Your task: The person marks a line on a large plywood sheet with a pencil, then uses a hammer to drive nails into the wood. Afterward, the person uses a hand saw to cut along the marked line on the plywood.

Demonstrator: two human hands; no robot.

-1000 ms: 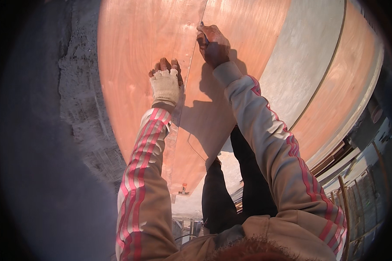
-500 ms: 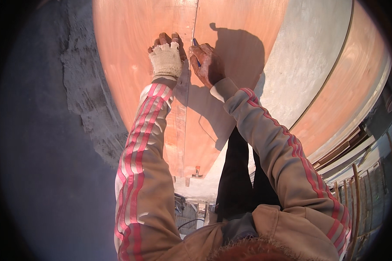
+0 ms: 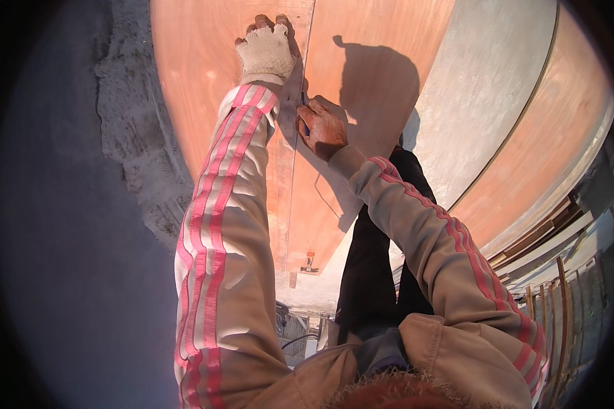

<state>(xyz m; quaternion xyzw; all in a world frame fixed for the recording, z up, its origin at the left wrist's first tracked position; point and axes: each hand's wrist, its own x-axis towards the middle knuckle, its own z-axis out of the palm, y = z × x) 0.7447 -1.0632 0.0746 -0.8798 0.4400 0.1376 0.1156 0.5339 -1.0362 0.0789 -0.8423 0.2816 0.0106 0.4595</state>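
Note:
My left hand (image 3: pixel 266 51), in a cream fingerless knitted glove, lies on the reddish plywood (image 3: pixel 205 82) with its bare fingers apart and pointing away from me. It rests just left of a long straight seam or edge running down the board. Lower and to the right, my bare right hand (image 3: pixel 323 126) is closed around a slim blue pen (image 3: pixel 304 100). The pen points away from me along that edge. Its tip is too small to make out, so contact with the wood cannot be told.
A small hammer-like tool with an orange handle (image 3: pixel 310 262) lies near the board's close end. Right of the plywood runs a pale grey strip (image 3: pixel 488 82), then another curved-looking wooden panel (image 3: pixel 539 129). Rough grey concrete (image 3: pixel 133 123) borders the left. My black-trousered leg (image 3: pixel 365 273) is beside the board.
My left hand has slid farther away along the board. My right hand has drawn back toward me with the pen, so the hands are now farther apart.

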